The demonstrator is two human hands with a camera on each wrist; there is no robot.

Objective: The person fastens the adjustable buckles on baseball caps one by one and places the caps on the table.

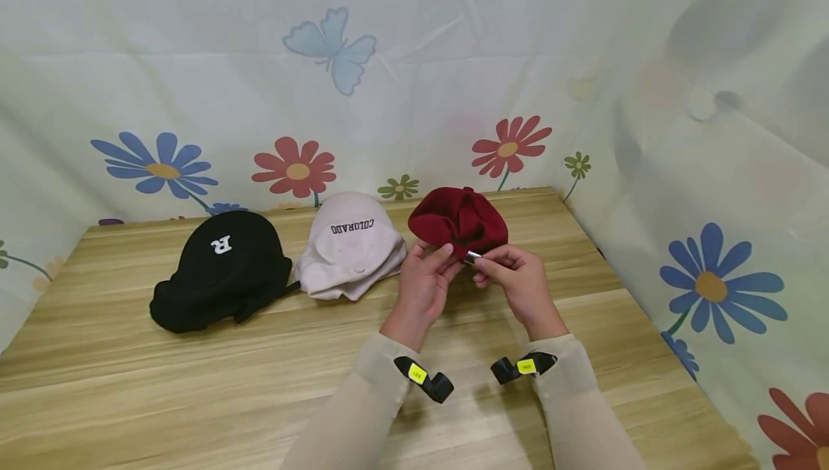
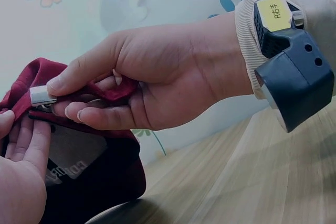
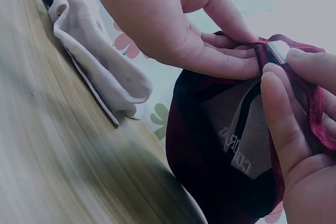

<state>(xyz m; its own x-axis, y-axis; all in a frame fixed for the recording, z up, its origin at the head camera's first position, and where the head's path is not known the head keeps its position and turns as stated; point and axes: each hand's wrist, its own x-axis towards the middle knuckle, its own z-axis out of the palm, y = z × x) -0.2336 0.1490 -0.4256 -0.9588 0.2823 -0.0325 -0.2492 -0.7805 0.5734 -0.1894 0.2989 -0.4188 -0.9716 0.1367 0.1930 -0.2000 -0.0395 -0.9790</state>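
Note:
A dark red cap (image 1: 458, 219) is held at the right of the table, its rear opening toward the person. The left hand (image 1: 421, 288) pinches the cap's edge at the strap, beside the clasp. A silver metal clasp (image 3: 279, 51) sits on the red strap. Thumb and fingers of the right hand (image 1: 523, 288) pinch this clasp, seen closely in the left wrist view too. The strap's loose end (image 2: 119, 92) loops across the right hand's palm. Inside the cap, the pale backing of some lettering (image 3: 252, 145) shows.
Left of the red cap lies a pale pink cap (image 1: 352, 250) marked COLORADO. Farther left is a black cap (image 1: 223, 268) with a white R. The wooden table (image 1: 227, 391) meets a flower-printed cloth (image 1: 414, 81) at the back and sides.

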